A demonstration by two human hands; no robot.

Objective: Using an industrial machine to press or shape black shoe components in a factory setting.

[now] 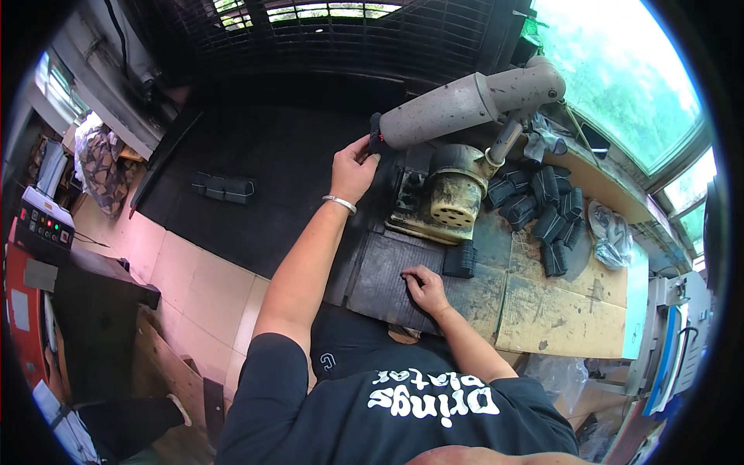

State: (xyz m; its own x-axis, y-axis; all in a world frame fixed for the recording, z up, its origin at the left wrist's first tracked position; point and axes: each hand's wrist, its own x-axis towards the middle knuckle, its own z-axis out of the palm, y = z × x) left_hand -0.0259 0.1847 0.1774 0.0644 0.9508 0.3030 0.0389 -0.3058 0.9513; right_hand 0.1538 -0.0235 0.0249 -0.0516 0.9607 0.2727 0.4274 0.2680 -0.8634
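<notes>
Work on the black piece (377, 134) seems under way: the left hand (354, 172) pinches it at the tip of the grey cylinder (438, 111). It looks small and soft. The right hand (426, 289) curls over the cardboard-covered bench (562, 319), its grip unclear. Beyond, heaped tied bundles (549, 211) look finished; what remains cannot be told.

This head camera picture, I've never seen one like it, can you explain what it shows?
A fisheye camera on a person's head looks down at their work, so straight edges bend. The bare left hand pinches a small dark piece at the end of the grey cylinder of a machine; what the piece is, I can't tell. The right hand is loosely curled over a dark sheet, nothing visible in it. By the machine's holed housing sits a black bundle, with a heap of similar bundles farther right and one more on the black surface at left.
</notes>
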